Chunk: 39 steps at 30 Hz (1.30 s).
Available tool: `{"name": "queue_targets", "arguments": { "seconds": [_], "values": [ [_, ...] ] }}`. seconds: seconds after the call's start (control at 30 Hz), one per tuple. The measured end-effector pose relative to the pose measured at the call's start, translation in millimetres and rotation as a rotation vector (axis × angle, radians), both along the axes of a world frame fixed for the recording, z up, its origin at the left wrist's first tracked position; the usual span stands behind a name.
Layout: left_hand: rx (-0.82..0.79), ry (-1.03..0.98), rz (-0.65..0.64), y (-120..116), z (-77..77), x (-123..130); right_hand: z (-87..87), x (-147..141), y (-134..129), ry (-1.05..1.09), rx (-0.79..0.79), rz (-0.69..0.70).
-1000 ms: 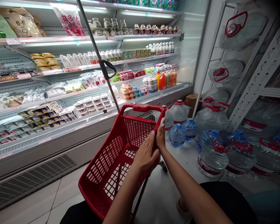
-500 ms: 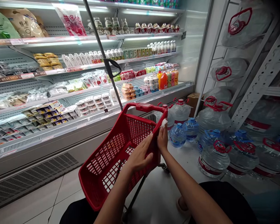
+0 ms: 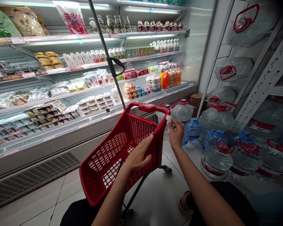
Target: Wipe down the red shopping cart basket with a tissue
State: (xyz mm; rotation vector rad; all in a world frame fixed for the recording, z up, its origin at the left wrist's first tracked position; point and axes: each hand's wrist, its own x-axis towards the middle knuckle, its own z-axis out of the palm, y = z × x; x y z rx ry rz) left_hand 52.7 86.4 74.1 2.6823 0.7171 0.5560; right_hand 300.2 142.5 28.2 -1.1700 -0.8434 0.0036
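Note:
A red plastic shopping basket cart (image 3: 99, 160) with latticed sides stands tilted before me on dark metal legs. My left hand (image 3: 139, 155) lies with fingers stretched along its right rim, palm toward the basket's side. At the rim's upper right corner, my right hand (image 3: 176, 134) pinches a crumpled white tissue (image 3: 168, 120). Part of the tissue hangs below the fingers and touches or nearly touches the corner. The inside of the basket holds nothing I can see.
An open dairy fridge (image 3: 94, 113) with stocked shelves runs along the left and back. Large water bottles (image 3: 215, 161) crowd the floor at right, beside a white metal rack (image 3: 261, 81). A dark pole (image 3: 103, 44) rises behind the cart.
My right hand has moved off the basket's outer side, up and to the right, and now pinches the tissue at the corner. My left hand stays on the rim.

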Motion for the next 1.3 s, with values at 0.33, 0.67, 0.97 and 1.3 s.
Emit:
{"name": "queue_targets", "arguments": {
  "seconds": [0.33, 0.67, 0.97, 1.3],
  "values": [
    [-0.015, -0.025, 0.005, -3, 3.0, 0, -9.7, -32, -17, 0.032, 0.059, 0.287],
    [-0.020, 0.001, 0.027, -4, 4.3, -1, 12.1, -9, 22, 0.164, 0.053, 0.189],
    [-0.032, -0.037, 0.025, -5, 4.0, 1, 9.9, -38, -27, -0.269, -0.042, 0.393],
    [-0.013, -0.023, 0.047, -15, 3.5, 5, 25.6, -14, -12, -0.431, -0.108, 0.281]
  ]
}}
